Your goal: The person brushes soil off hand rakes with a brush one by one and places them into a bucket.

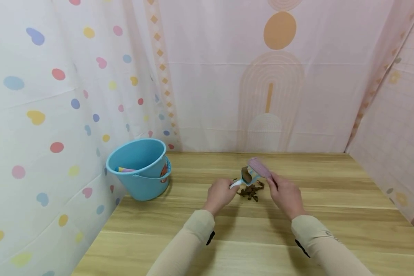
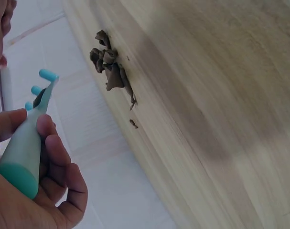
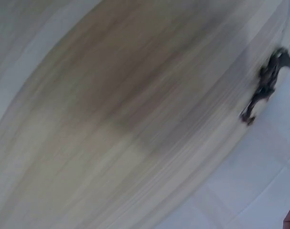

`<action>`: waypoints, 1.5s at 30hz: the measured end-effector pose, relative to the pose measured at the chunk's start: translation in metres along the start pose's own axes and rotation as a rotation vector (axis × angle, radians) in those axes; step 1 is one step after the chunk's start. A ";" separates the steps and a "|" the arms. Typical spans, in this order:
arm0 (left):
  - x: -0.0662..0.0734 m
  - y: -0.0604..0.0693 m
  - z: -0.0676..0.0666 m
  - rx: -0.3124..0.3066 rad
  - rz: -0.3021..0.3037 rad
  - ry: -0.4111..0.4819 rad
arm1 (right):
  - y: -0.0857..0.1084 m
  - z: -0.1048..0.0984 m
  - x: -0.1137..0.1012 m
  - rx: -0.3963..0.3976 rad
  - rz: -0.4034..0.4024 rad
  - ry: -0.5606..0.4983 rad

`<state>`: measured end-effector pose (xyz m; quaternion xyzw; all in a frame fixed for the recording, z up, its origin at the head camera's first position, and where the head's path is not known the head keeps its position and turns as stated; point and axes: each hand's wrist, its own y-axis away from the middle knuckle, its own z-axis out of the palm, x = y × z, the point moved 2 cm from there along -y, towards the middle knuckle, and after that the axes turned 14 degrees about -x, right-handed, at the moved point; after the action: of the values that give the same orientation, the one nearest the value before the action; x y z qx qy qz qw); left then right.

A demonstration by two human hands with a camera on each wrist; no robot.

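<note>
My left hand grips the pale handle of a small toy rake. The handle has a teal end, and the rake's head has light-blue tines with a dark brown lump on it. In my right hand is a pink-purple oval paddle with a textured face; its exact kind cannot be told. The paddle is held close above the rake's tines, and whether they touch is unclear. Below both lies a small heap of crumpled brown pieces on the table. The right wrist view is blurred and shows little of that hand.
A light-blue bucket with its handle hanging down stands at the left of the wooden table. Something yellow and pink shows inside it. Patterned curtains hang behind the table and along both sides.
</note>
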<state>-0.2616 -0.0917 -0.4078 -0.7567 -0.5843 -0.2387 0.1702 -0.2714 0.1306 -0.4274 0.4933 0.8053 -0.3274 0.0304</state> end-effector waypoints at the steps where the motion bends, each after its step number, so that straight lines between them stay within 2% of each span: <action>1: 0.001 0.000 0.001 0.001 0.006 -0.030 | -0.001 0.002 -0.004 -0.008 -0.017 0.001; 4: 0.004 0.001 0.002 0.007 0.029 -0.095 | -0.001 0.007 -0.016 -0.056 -0.044 0.023; 7: 0.007 0.001 0.003 0.010 0.037 -0.128 | -0.001 0.013 -0.022 -0.100 -0.017 0.065; 10: 0.008 0.002 0.003 0.004 0.030 -0.129 | -0.001 0.015 -0.022 -0.127 0.039 0.100; 14: 0.007 0.004 0.004 -0.001 0.031 -0.124 | -0.001 0.012 -0.015 -0.155 0.127 0.076; 17: 0.005 0.005 0.005 0.001 0.031 -0.114 | 0.002 0.007 -0.005 -0.138 0.173 0.068; 21: 0.003 0.005 0.005 -0.006 0.023 -0.095 | 0.003 0.003 0.002 -0.105 0.141 0.070; 24: 0.003 0.004 0.005 -0.030 0.018 -0.066 | 0.001 0.002 0.001 -0.118 0.122 0.049; 29: 0.004 0.003 0.004 -0.040 -0.012 -0.023 | -0.002 0.002 -0.008 -0.138 0.150 0.007; 37: 0.008 0.001 0.000 -0.028 -0.040 -0.022 | -0.007 0.011 -0.025 -0.178 0.059 -0.021; 41: 0.010 0.001 -0.001 -0.037 -0.044 -0.024 | -0.003 0.013 -0.022 -0.216 0.099 -0.016; 45: 0.010 0.003 -0.001 -0.049 -0.044 -0.023 | 0.000 0.008 -0.011 -0.204 0.167 0.053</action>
<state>-0.2570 -0.0846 -0.4012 -0.7503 -0.5968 -0.2479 0.1394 -0.2684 0.1177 -0.4297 0.5614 0.7912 -0.2267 0.0862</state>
